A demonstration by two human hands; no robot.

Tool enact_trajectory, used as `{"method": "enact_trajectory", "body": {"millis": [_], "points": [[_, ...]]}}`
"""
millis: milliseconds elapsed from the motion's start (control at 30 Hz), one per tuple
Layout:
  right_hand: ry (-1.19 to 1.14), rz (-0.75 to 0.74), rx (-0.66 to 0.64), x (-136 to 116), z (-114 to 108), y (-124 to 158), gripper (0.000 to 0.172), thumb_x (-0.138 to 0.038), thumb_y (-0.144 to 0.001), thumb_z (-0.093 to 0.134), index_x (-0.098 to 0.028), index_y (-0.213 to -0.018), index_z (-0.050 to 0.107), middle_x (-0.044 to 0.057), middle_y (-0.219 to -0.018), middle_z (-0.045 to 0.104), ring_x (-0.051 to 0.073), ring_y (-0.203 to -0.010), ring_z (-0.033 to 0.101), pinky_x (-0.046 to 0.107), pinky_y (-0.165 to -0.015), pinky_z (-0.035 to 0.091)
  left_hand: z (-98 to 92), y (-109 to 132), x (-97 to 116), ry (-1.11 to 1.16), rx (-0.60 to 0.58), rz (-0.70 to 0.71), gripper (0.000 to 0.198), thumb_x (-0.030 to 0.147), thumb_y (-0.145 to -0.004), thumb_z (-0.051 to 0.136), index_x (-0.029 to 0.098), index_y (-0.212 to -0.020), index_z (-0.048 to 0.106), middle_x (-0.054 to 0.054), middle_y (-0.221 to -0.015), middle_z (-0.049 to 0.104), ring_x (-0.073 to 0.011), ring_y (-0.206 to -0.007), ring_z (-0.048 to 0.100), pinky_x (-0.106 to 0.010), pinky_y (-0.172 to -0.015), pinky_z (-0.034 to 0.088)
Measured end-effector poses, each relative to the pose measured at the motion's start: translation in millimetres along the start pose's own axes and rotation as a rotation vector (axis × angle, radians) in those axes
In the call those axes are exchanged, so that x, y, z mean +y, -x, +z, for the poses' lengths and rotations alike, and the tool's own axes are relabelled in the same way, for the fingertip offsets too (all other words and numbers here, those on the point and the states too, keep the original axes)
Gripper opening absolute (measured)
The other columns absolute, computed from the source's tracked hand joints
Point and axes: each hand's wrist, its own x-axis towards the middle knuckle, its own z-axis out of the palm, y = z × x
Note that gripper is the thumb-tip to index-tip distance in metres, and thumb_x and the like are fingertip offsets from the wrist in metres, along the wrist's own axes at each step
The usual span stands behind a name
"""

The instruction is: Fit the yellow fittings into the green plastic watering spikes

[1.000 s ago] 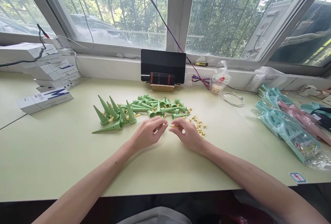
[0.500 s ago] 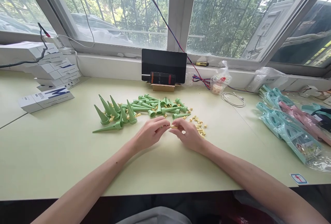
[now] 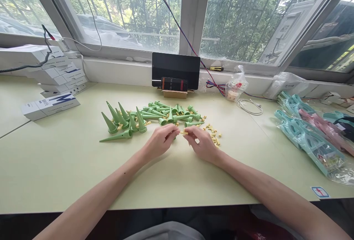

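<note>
My right hand (image 3: 203, 144) pinches a small yellow plastic valve piece (image 3: 184, 133) between thumb and fingertips. Close by on the left, the fingers of my left hand (image 3: 160, 139) are closed together, their tips almost meeting the piece. What they grip, if anything, is hidden; a speck of green shows under them. Beyond both hands lies a heap of green cone-shaped watering spikes (image 3: 155, 112), some with yellow pieces fitted. Several more spikes stand on their wide ends (image 3: 121, 118) to the left. Loose yellow valve pieces (image 3: 213, 136) are scattered just past my right hand.
A phone (image 3: 174, 84) leans on a dark tablet (image 3: 175, 68) at the back of the table. White boxes (image 3: 51, 106) are stacked left. A wrapped cup (image 3: 233, 90) and a white cable (image 3: 249, 107) lie back right. Bagged turquoise plastic items (image 3: 306, 140) cover the right side.
My fingertips have drawn slightly apart, my left hand shifting a little left. The yellow piece stays in my right fingers and shows more clearly.
</note>
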Motion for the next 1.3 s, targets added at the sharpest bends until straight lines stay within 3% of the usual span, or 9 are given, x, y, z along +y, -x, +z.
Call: {"method": "enact_trajectory", "body": {"millis": [400,533,667,1000,1300], "points": [[0.029,-0.07,0.032,2.1,0.5,-1.2,0.011,-0.028,-0.097,0.051,-0.02,-0.097,0.059,0.001,-0.075,0.058,0.013,-0.065,0.052,0.025,-0.062,0.044,-0.3,1.8,-0.4,0.016,-0.052,-0.018,0.024,0.023,-0.098,0.043,0.017,-0.076,0.051,0.001,-0.067,0.052,-0.0108,-0.059,0.043,-0.023,-0.058,0.034],[0.033,-0.058,0.046,1.4,0.1,-1.4,0.012,-0.028,-0.097,0.051,-0.019,-0.098,0.059,0.003,-0.078,0.061,0.013,-0.066,0.054,0.025,-0.06,0.044,-2.6,-0.5,-2.0,-0.035,0.055,-0.056,0.03,0.026,-0.098,0.044,0.017,-0.07,0.049,0.003,-0.061,0.045,-0.011,-0.056,0.038,-0.024,-0.057,0.031],[0.021,-0.051,0.05,-0.4,-0.1,-1.3,0.012,-0.027,-0.097,0.051,-0.019,-0.097,0.059,0.003,-0.08,0.062,0.013,-0.066,0.055,0.024,-0.058,0.045,-6.6,-4.3,-4.0,-0.113,0.193,-0.189,0.034,0.031,-0.098,0.044,0.017,-0.067,0.048,0.003,-0.06,0.043,-0.011,-0.054,0.036,-0.025,-0.056,0.03],[0.029,-0.048,0.068,2.5,0.0,-1.9,0.01,-0.027,-0.096,0.051,-0.02,-0.097,0.059,0.003,-0.082,0.062,0.013,-0.067,0.055,0.025,-0.06,0.047,-5.1,-2.6,-5.8,-0.245,-0.075,-0.405,0.04,0.057,-0.084,0.056,0.018,-0.072,0.057,0.0,-0.069,0.062,-0.0154,-0.062,0.053,-0.027,-0.061,0.035],[0.049,-0.049,0.111,2.5,0.5,-2.3,0.007,-0.024,-0.096,0.052,-0.021,-0.096,0.058,0.004,-0.087,0.064,0.013,-0.068,0.055,0.025,-0.062,0.048,-6.1,-3.8,-2.6,-0.258,-0.146,-0.441,0.035,0.05,-0.083,0.054,0.018,-0.069,0.061,-0.001,-0.066,0.062,-0.0166,-0.063,0.053,-0.029,-0.065,0.037]]}}
